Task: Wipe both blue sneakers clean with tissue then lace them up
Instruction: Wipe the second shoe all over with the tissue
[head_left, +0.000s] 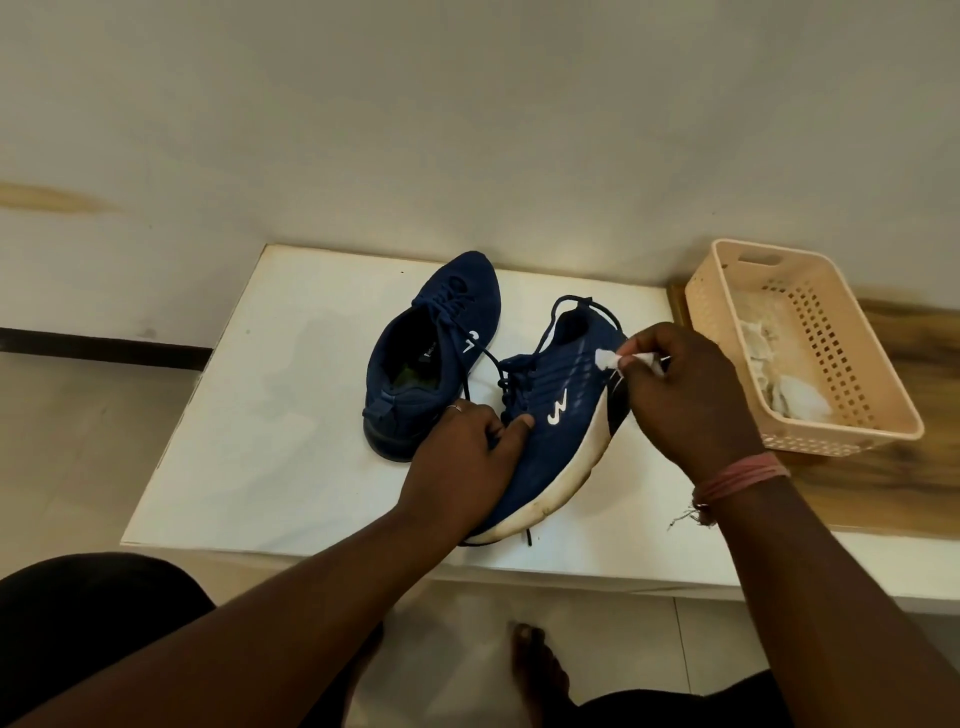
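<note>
**Inspection: wiping stage, near sneaker under hand**

The near blue sneaker (550, 421) lies tipped on its side on the white table (270, 415), white sole edge (561, 483) turned toward me and visibly soiled along its lower rim. Its laces (571, 306) hang loose. I judge the wiping step to be in hand; lacing is not begun on this shoe.

Right hand (685, 395): fingers curled together, thumb and forefinger pinching a small wad of white tissue (607, 357). The wad touches the upper just beyond the fingertips, near the heel collar. Left hand (462, 462): fingers bent over the toe end, thumb (519, 423) pressed on the upper beside the white logo (557, 415), pinning the shoe.

To do this well, I would keep the left hand firm so the shoe does not roll, stroke in one direction, and turn the wad to a clean face before working the sole edge, which looks dirtiest.

Beyond the left fingers, touching the near shoe's lace area, the second blue sneaker (431, 353) sits upright. Well to the right of the right hand stands a peach plastic basket (862, 332) holding crumpled tissue.
</note>
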